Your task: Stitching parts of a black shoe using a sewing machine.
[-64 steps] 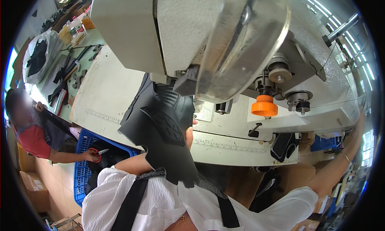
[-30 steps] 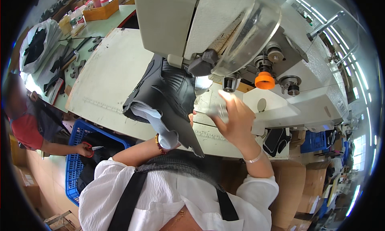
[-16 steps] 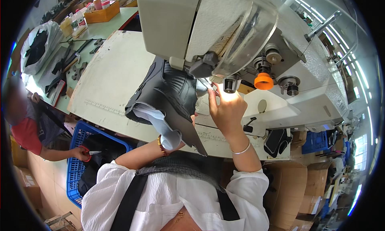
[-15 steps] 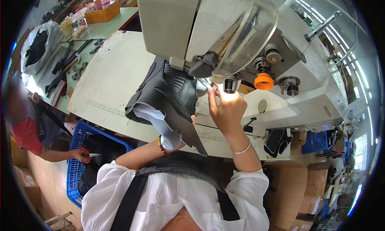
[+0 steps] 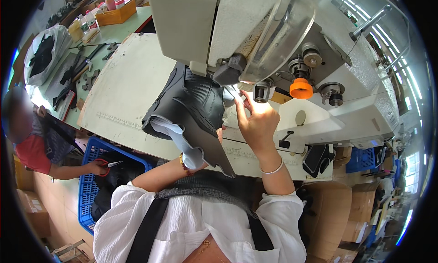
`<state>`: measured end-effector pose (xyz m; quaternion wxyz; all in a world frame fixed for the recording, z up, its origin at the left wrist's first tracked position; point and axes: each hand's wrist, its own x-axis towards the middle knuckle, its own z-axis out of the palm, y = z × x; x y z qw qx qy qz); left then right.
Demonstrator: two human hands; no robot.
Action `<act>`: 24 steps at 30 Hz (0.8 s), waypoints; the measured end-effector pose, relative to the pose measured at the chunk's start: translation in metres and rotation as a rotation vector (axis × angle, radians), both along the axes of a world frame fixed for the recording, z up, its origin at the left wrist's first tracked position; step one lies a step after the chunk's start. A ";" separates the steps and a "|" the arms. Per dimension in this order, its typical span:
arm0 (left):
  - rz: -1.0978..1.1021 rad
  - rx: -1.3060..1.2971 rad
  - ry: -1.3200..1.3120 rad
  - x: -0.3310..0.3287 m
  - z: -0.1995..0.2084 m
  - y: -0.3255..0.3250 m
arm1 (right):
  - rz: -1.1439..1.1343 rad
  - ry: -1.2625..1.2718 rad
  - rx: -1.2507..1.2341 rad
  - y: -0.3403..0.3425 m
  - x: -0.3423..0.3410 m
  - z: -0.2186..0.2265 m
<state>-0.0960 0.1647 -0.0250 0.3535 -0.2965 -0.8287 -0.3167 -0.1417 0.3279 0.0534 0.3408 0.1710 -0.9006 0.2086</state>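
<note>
A black quilted leather piece [image 5: 203,98], with a pale blue-grey lining [image 5: 175,134] turned out at its near end, lies under the head of the sewing machine [image 5: 185,28]. My left hand [image 5: 220,134] is mostly hidden behind the piece; a little of it shows at the right edge, gripping there. Beside the lit needle area, my right hand [image 5: 259,123] has its thumb and index finger pinched close together at the piece's far right end. What sits between those fingertips is too small and bright to make out.
At left, a co-worker's hand [image 5: 96,167] holds red-handled scissors [image 5: 109,164] over a blue basket [image 5: 85,203] of black pieces. A green table [image 5: 109,34] carries tools and bottles. A black item [image 5: 315,160] lies at the white table's right end; cardboard boxes [image 5: 360,208] stand beyond.
My right hand has shifted slightly at the needle area, its fingers still pinched. The leather piece stays nearly in place. The co-worker's scissors have moved up and to the right.
</note>
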 end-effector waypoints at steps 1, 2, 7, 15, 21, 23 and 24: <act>0.079 -0.165 0.057 -0.001 -0.005 -0.003 | 0.003 0.015 0.003 -0.001 0.000 0.001; 0.157 -0.331 0.115 -0.002 -0.009 -0.004 | 0.001 0.014 0.000 -0.002 -0.001 0.000; 0.054 -0.074 -0.238 0.010 0.014 0.008 | 0.019 -0.023 -0.076 -0.005 -0.004 -0.004; -0.078 0.396 -0.488 0.009 0.030 0.017 | 0.073 -0.255 -0.681 0.002 -0.017 -0.022; -0.102 0.434 -0.556 0.009 0.035 0.021 | 0.192 -0.179 -0.776 0.012 0.000 -0.038; -0.126 0.379 -0.728 0.015 0.046 0.018 | 0.175 -0.207 -0.660 0.015 0.021 -0.025; -0.128 0.388 -0.705 0.015 0.040 0.016 | 0.169 -0.230 -0.579 0.015 0.033 -0.014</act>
